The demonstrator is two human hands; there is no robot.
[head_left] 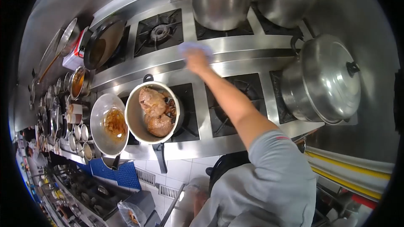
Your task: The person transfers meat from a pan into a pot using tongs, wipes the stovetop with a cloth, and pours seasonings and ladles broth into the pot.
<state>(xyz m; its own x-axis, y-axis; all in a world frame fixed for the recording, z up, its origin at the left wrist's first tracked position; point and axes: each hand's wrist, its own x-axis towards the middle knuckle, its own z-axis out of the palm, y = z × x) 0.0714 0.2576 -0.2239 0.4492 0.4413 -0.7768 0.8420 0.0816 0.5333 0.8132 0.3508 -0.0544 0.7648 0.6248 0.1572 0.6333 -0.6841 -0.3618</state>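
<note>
My right hand (197, 62) is stretched over the stove and closed on a bluish-purple cloth (196, 49), which presses against the steel ledge between the burner rows. Hand and cloth are smeared by motion. Nearer to me stands a light-rimmed pot (131, 120) with a black handle, holding two large browned pieces of meat (153, 102). Beside it, on the left, sits a metal pan (97, 113) with brown, oily liquid in it. Low in the view, part of my left arm (199, 199) shows as a blur beside my body; its fingers cannot be made out.
Two tall stockpots (223, 6) stand on the back burners. A large lidded pot (326, 80) is at the right. A dark wok (103, 44) leans at the back left. Several small containers (84, 132) line the left side. A black pot handle (160, 158) juts over the front edge.
</note>
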